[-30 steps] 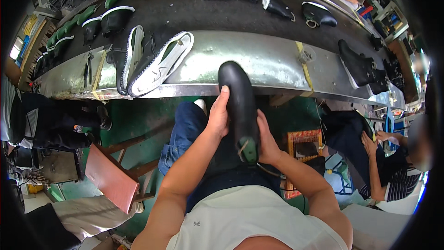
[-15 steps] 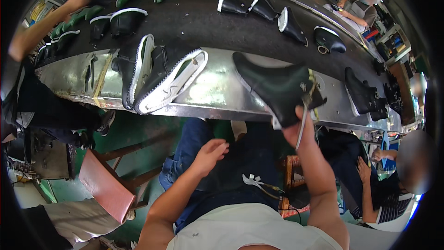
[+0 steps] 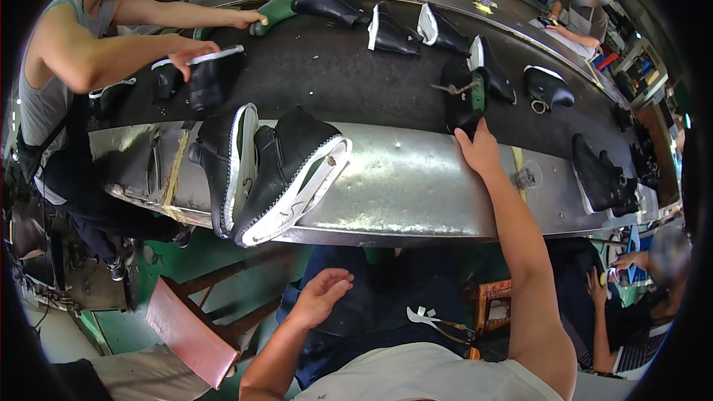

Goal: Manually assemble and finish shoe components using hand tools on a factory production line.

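My right hand (image 3: 481, 150) reaches out over the dark belt, its fingers and thumb at the near end of a black boot (image 3: 459, 110). A green shoe last (image 3: 477, 89) shows in that boot's opening. My left hand (image 3: 324, 295) hovers above my lap with loosely bent fingers and nothing in it. Two black boots, one left (image 3: 217, 167) and one right (image 3: 286, 160), lean together on the metal ledge (image 3: 401, 178), their white stitched undersides facing right. On my lap lies a pincer-like tool (image 3: 434, 319) with a pale metal head.
Black boots with white edges (image 3: 390, 30) stand along the belt (image 3: 334, 74). At the far left, a co-worker's hands touch a black boot (image 3: 212, 78) and a green last (image 3: 275, 15). More boots (image 3: 594, 171) stand at right. A clear cup (image 3: 529, 174) sits on the ledge; a brown stool (image 3: 189, 330) stands lower left.
My right hand has carried the boot from above the ledge's front edge forward onto the belt. The co-worker at left has leaned in over the belt. My left hand stays over my lap.
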